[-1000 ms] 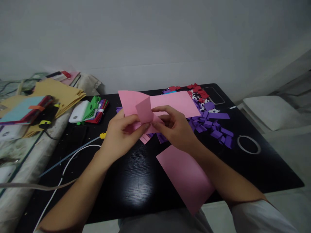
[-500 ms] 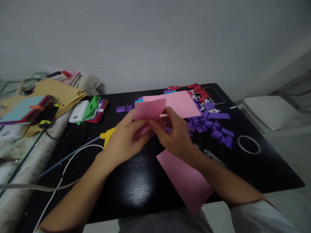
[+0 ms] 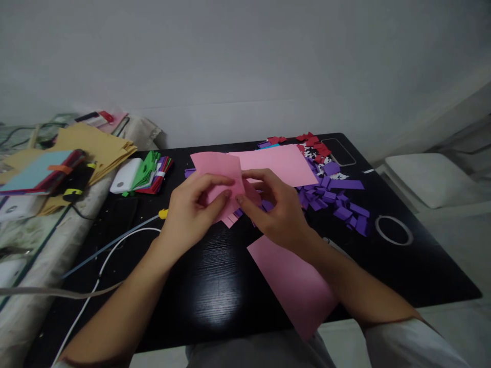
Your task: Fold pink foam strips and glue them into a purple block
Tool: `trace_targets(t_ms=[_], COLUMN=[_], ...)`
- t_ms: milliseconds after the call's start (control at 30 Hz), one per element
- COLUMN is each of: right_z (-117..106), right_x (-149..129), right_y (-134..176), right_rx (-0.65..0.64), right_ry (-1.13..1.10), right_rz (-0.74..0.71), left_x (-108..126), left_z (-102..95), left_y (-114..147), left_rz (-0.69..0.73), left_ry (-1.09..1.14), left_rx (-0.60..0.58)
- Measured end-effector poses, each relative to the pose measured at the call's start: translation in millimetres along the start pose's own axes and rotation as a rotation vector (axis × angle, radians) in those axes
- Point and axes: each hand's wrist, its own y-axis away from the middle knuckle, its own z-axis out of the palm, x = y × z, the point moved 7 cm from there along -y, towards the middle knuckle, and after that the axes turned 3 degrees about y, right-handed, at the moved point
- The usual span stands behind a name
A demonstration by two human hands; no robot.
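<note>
A folded sheet of pink paper (image 3: 220,166) is held up over the table between my two hands. My left hand (image 3: 194,204) pinches its left part, thumb in front and fingers curled. On the other side my right hand (image 3: 274,204) grips the right part near a crease, thumb and forefinger pressed on it. Under my right forearm lies a second pink sheet (image 3: 293,281) at the table's front edge. Behind the hands rests another pink sheet (image 3: 284,163). The yellow glue gun (image 3: 163,213) is mostly hidden by my left hand.
Purple paper pieces (image 3: 326,199) and red scraps (image 3: 314,144) litter the black table (image 3: 215,286). A tape ring (image 3: 394,230) lies at right, and scissors (image 3: 333,245) sit partly under my forearm. Bundled colored papers (image 3: 153,174) and a white cable (image 3: 103,266) are at left.
The pink paper has been turned and spread leftward, showing a crease. My left hand has shifted left with it, covering more of the glue gun. The right hand stays nearly in place.
</note>
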Motion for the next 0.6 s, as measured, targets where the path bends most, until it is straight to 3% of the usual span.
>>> trace_targets(t_ms=[300,600], right_z=[-3.5,0.0], right_x=[7.7,21.2], right_y=[-4.3,-13.2], right_rx=[-0.038,-0.11], right_ry=[-0.091,-0.308], right_rz=[0.118,0.095], left_x=[-3.6,-16.4], left_z=[0.8,4.4], left_y=[-0.3,-1.1], left_rz=[-0.076,-0.134], left_ry=[0.083,0.211], left_rx=[-0.039,-0.067])
